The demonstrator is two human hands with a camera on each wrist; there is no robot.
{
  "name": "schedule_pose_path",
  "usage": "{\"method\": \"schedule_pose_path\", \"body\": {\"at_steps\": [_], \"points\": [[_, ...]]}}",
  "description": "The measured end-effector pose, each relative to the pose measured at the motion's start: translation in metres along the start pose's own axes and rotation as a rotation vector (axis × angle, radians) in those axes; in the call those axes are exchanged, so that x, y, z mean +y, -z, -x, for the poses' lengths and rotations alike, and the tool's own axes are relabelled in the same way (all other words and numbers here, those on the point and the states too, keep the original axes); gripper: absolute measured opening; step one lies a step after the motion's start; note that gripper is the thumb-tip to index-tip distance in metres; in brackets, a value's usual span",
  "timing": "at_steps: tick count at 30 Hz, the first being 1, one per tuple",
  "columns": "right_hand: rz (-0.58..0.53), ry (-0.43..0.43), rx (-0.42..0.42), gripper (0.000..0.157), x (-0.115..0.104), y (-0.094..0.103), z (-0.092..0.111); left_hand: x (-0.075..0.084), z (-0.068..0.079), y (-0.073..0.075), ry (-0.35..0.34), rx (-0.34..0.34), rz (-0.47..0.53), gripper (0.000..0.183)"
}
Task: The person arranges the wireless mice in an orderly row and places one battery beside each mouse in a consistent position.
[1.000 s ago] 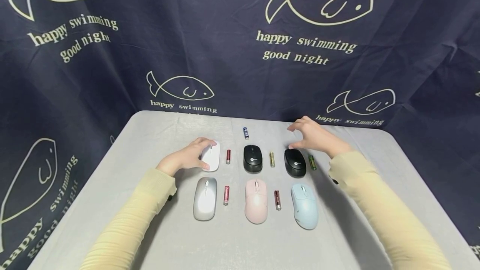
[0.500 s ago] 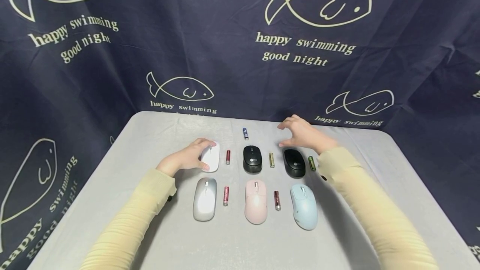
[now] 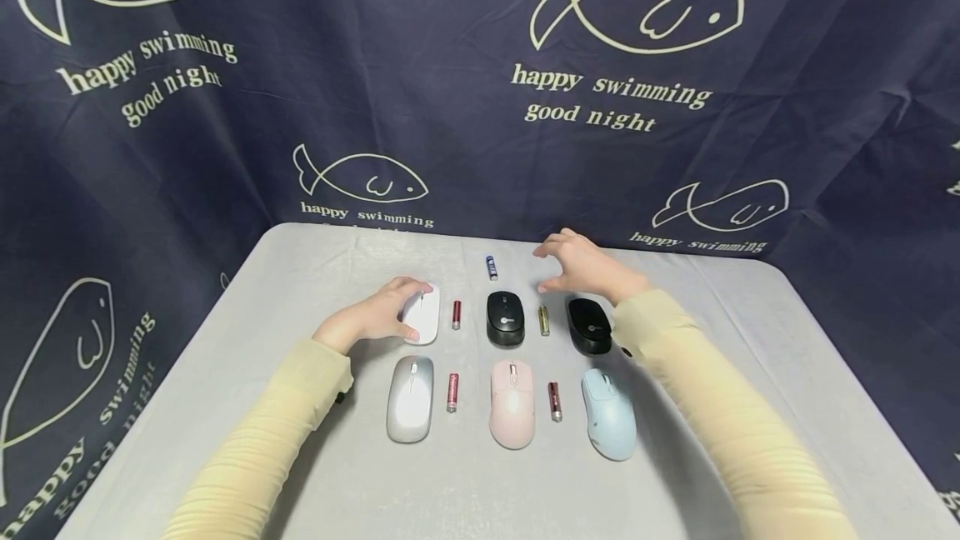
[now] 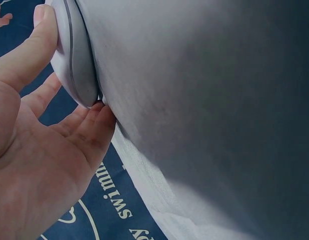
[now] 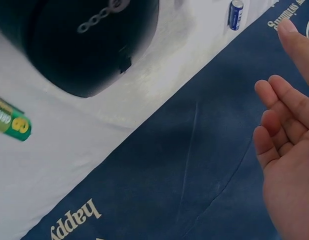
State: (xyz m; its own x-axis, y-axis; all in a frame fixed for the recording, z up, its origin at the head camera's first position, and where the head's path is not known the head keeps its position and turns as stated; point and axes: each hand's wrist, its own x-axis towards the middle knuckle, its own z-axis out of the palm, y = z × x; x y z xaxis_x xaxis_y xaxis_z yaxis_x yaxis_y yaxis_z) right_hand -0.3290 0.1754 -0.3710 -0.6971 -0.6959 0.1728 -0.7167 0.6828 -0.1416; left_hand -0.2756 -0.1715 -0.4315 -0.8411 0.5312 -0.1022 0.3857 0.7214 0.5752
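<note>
At the left of the back row, my left hand holds a white computer mouse on the table. In the left wrist view the thumb lies on one side of that mouse and the fingers on the other. My right hand is held above the back of the table, fingers loosely bent, with nothing in it. To its left lies a blue battery. Nearer to me are a gold battery and a black mouse. The right wrist view shows a green battery, which the right sleeve covers in the head view.
Another black mouse and a dark red battery complete the back row. In front lie a silver mouse, a red battery, a pink mouse, a brown battery and a light blue mouse. A navy curtain hangs behind.
My right hand has moved left from behind the right black mouse toward the blue battery, and its sleeve now covers the green battery. The left hand stays on the white mouse.
</note>
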Motion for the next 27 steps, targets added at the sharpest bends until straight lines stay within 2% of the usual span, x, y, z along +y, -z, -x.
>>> {"method": "schedule_pose_path", "body": {"at_steps": [14,27], "points": [[-0.005,-0.053,-0.056,0.056,-0.009,-0.004,-0.022,0.001,0.000,0.001,0.013,-0.007,-0.006,0.081],[0.016,-0.054,-0.077,0.056,-0.013,-0.009,-0.046,0.001,0.000,0.001,0.000,-0.005,-0.010,0.081]]}}
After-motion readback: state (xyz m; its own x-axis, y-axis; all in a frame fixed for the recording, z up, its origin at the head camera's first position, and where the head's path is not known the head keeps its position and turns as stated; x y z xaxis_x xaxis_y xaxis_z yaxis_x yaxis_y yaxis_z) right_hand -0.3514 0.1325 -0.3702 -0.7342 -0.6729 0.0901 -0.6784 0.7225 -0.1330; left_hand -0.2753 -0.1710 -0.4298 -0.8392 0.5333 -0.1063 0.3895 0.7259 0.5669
